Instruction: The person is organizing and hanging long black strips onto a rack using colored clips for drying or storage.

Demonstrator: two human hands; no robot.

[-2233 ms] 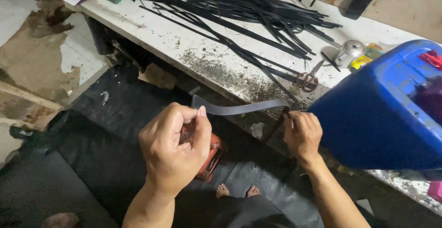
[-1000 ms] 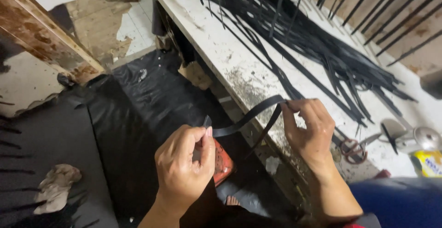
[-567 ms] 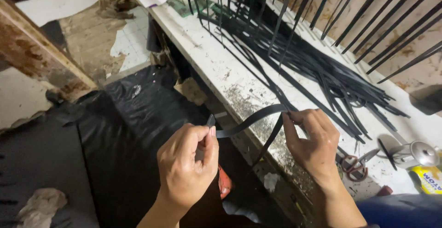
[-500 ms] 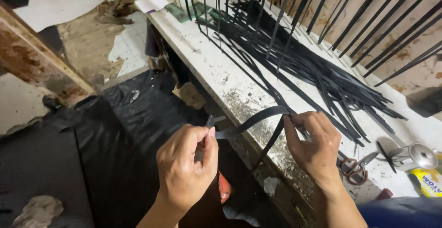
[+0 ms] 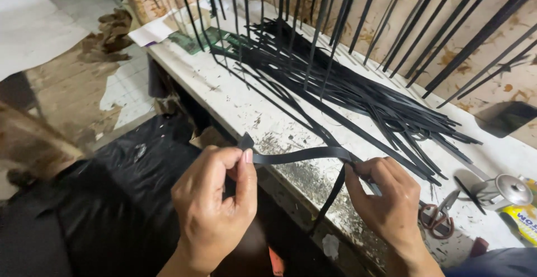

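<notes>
A black strap is pinched at one end by the left hand and at its bend by the right hand, just before the surface edge.

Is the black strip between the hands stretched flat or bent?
Bent. The black strip spans from the left hand to the right hand, then hangs down.
</notes>
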